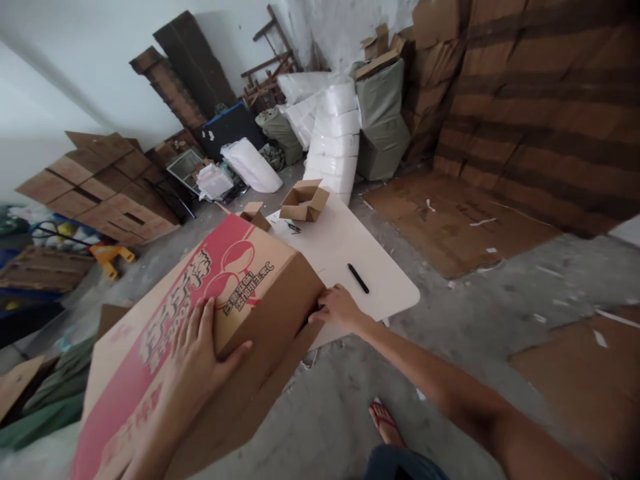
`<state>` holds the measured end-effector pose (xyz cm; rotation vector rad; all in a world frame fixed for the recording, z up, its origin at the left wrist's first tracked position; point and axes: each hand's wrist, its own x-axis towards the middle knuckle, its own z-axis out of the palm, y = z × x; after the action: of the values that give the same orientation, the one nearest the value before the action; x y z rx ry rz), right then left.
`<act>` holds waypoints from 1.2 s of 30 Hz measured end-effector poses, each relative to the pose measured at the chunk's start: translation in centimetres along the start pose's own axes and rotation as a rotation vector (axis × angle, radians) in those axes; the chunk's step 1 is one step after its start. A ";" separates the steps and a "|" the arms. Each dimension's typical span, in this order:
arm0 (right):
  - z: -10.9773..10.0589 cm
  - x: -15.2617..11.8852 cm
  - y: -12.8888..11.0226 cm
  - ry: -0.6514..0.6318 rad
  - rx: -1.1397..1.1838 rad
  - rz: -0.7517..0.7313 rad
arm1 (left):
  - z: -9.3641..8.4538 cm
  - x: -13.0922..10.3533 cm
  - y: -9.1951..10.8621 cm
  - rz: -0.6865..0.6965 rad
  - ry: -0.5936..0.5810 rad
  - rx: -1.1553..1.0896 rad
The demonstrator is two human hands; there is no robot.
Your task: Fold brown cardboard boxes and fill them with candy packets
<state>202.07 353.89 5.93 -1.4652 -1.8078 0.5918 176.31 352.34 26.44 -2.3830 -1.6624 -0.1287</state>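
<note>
A large cardboard box [280, 300] with a red printed band and pale lettering lies tilted across the left side of the table. My left hand [200, 347] rests flat on its printed face, fingers spread and thumb reaching over the edge. At the box's right end, my right hand [340, 309] has its fingers curled at a dark gap beside a flap; the fingertips are partly hidden there. Just right of that hand, a black pen-like object [359, 278] lies on the white tabletop [380, 273]. A small open carton [305, 202] stands at the table's far end.
Brown cartons [110, 187] are stacked at the left near a yellow pallet jack [111, 259]. White wrapped packs [335, 133] and grey-green sacks [383, 120] pile up behind the table. Flattened cardboard [460, 220] covers floor at the right. My sandalled foot [383, 417] shows below.
</note>
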 end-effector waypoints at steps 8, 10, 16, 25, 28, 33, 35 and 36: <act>3.9 -2.0 -5.0 -0.072 -0.355 -0.166 | 0.5 -0.1 1.7 -0.140 0.074 0.078; 4.6 -3.0 -5.4 -0.034 -0.301 -0.171 | 0.0 0.3 1.2 -0.156 0.049 0.057; 4.2 -7.4 -7.9 0.104 -0.238 -0.310 | -2.6 2.0 -2.5 -0.152 -0.094 -0.045; 1.6 -7.8 -12.8 0.102 -0.291 -0.474 | -6.5 -0.4 -6.7 -0.248 -0.017 -0.146; 2.2 -5.8 -15.0 -0.003 -0.394 -0.443 | -6.6 -2.5 -6.7 -0.215 0.122 -0.084; 8.9 -4.3 -18.7 -0.281 -0.552 -0.477 | -3.9 -4.2 -5.1 -0.179 0.138 -0.021; 12.0 -4.3 -19.7 -0.302 -0.560 -0.435 | -2.6 -4.5 -4.9 -0.196 0.164 0.000; 13.2 -4.2 -20.0 -0.295 -0.561 -0.413 | -2.1 -4.7 -5.0 -0.203 0.178 0.010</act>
<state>179.64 346.03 11.22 -1.3199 -2.5689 0.0881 170.15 349.20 28.25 -2.1205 -1.8079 -0.3549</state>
